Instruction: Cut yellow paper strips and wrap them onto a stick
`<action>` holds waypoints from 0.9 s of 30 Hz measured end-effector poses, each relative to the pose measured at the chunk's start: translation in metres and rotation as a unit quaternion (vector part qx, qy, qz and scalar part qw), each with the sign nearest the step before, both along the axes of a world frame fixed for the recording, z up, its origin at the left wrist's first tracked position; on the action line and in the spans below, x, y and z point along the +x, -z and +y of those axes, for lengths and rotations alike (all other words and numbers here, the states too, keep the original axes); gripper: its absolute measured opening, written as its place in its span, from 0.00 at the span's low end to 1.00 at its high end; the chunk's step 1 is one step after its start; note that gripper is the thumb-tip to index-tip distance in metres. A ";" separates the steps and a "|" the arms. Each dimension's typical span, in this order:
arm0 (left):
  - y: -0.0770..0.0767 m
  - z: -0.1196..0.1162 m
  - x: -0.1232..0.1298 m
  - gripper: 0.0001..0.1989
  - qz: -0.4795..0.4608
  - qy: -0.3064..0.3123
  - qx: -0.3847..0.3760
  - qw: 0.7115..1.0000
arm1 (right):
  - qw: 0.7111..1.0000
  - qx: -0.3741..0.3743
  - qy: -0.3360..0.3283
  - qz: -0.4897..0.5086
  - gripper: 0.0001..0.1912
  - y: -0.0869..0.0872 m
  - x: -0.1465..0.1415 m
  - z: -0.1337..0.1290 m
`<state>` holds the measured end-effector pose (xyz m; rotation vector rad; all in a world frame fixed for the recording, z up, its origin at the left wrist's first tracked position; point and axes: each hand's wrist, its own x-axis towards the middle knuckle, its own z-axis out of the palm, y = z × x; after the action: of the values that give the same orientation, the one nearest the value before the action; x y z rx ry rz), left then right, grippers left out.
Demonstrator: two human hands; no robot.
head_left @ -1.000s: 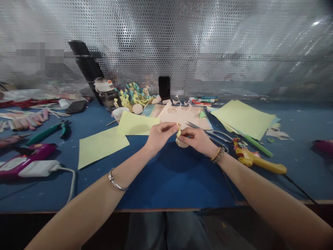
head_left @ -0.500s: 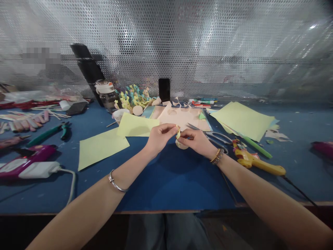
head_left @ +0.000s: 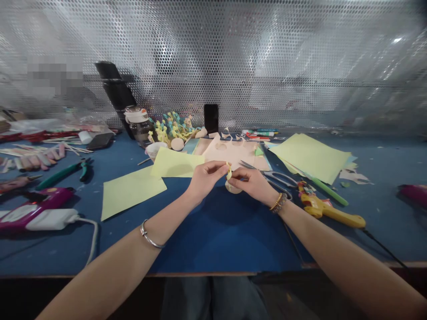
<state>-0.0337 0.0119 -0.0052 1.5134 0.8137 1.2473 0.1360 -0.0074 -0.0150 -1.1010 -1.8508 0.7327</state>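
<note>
Between my two hands is a small yellow paper piece [head_left: 228, 172], narrow and curled. My left hand [head_left: 206, 178] pinches its upper end between thumb and fingers. The fingers of my right hand [head_left: 251, 182] close on its lower right side. A pale round disc [head_left: 233, 188] lies just beneath the fingertips, partly covered by them. Grey-handled scissors [head_left: 280, 178] rest beside my right hand, their blades pointing to the back left. Left of my left hand are two light yellow sheets, one [head_left: 178, 162] partly over the other [head_left: 133, 191].
A yellow glue gun [head_left: 333, 212] and a green cutter [head_left: 330, 191] lie right, near stacked yellow sheets [head_left: 313, 155]. Pliers [head_left: 63, 174] and a purple tool [head_left: 50, 200] are left. Behind stand a jar [head_left: 140, 129], star-topped sticks [head_left: 173, 126] and a phone [head_left: 211, 118].
The whole view has shifted slightly, so the things on the table appear a little lower. Both hands keep nearly the same pose around the yellow piece.
</note>
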 end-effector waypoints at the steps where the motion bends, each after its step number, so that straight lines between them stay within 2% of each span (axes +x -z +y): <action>1: 0.000 0.000 0.000 0.12 0.001 0.003 -0.001 1.000 | 1.000 -0.001 0.001 0.001 0.08 0.000 0.000 0.000; 27: 0.000 -0.001 -0.001 0.12 0.022 -0.002 -0.009 1.000 | 0.999 -0.031 -0.011 -0.020 0.10 0.000 -0.001 -0.002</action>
<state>-0.0348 0.0104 -0.0052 1.5312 0.8551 1.2096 0.1354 -0.0096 -0.0149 -1.1430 -1.8878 0.7916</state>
